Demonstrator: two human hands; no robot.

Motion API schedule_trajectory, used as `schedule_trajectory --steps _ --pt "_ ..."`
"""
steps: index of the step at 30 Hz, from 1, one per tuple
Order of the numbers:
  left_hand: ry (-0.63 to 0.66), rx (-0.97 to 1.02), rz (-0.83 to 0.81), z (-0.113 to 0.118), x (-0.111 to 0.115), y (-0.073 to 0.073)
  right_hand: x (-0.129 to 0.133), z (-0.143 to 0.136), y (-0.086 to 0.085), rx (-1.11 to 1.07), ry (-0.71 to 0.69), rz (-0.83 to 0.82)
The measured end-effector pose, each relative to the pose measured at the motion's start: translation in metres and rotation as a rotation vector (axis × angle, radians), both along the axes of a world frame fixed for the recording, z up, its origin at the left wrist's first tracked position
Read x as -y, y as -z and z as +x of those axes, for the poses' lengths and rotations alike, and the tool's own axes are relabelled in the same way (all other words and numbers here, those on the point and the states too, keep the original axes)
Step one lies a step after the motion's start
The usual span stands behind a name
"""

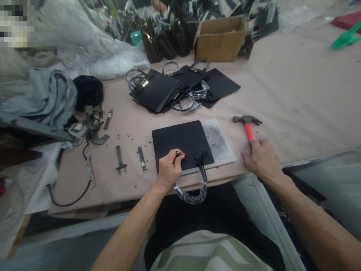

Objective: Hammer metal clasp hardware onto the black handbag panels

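In the head view, a black bag panel [180, 137] lies flat on a worn white board [218, 141] near the table's front edge. Its handle [193, 197], wrapped in clear plastic, hangs over that edge. My left hand [170, 167] is closed around a small metal punch [177, 152] held upright on the panel's lower part; the punch's tip is hidden. Off to the right, my right hand [262, 158] grips the orange handle of a claw hammer [248, 122], whose head rests on or just above the table beyond the board.
Two metal tools, a pronged punch [120, 158] and a flat one [141, 159], lie left of the panel. Several black panels with wrapped handles [158, 90] are piled behind. A cardboard box [220, 41] stands farther back. Cloth [42, 94] and a cable [70, 203] occupy the left side.
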State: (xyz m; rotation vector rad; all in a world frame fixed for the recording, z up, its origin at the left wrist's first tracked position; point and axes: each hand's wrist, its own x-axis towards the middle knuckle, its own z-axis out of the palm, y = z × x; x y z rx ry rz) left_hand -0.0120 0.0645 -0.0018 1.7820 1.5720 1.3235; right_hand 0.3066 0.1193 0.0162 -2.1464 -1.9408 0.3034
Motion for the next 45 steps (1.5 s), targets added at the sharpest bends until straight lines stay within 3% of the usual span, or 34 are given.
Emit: schedule_trajectory --steps 5,8,11,15,17,19,22,24,28,30,33,36,39,41,43,45 --pt "0.026 -0.068 -0.009 0.001 0.0 -0.001 -0.018 0.014 -0.009 -0.474 0.284 -0.164" --pt "0.058 -0.09 0.016 0.002 0.0 0.002 -0.025 0.01 -0.027 -0.703 0.185 -0.272" --pt "0.077 -0.104 0.036 0.003 -0.001 0.004 -0.016 -0.01 -0.052 -0.876 0.096 -0.346" --pt "0.079 -0.113 0.04 0.004 -0.002 0.005 0.018 -0.045 -0.087 -0.98 0.018 -0.219" --pt "0.076 -0.114 0.042 0.004 -0.002 0.005 0.037 -0.056 -0.099 -0.821 -0.125 -0.068" --pt "0.07 -0.114 0.044 0.005 -0.002 0.005 0.05 -0.062 -0.106 -0.52 -0.317 0.031" --pt "0.061 -0.121 0.05 0.005 -0.002 0.007 0.057 -0.064 -0.111 -0.144 -0.538 -0.006" --pt "0.063 -0.134 0.055 0.004 -0.002 0.007 0.057 -0.065 -0.117 -0.051 -0.598 -0.039" --pt "0.077 -0.144 0.065 0.003 -0.001 0.008 0.062 -0.072 -0.135 -0.191 -0.502 0.231" --pt "0.075 -0.139 0.063 0.003 -0.002 0.009 0.067 -0.076 -0.134 -0.224 -0.47 0.337" --pt "0.064 -0.156 0.063 0.003 -0.002 0.011 0.069 -0.077 -0.124 -0.077 -0.589 0.132" --pt "0.061 -0.17 0.061 0.003 -0.002 0.011 0.066 -0.074 -0.132 -0.053 -0.615 -0.046" --pt "0.07 -0.154 0.053 0.003 -0.002 0.01 0.068 -0.075 -0.153 -0.207 -0.421 0.238" --pt "0.072 -0.144 0.043 0.003 -0.001 0.009 0.072 -0.078 -0.155 -0.248 -0.303 0.45" --pt "0.066 -0.145 0.036 0.003 -0.001 0.008 0.076 -0.079 -0.143 -0.183 -0.382 0.387" --pt "0.061 -0.158 0.037 0.003 -0.001 0.009 0.076 -0.074 -0.123 -0.039 -0.572 0.094"
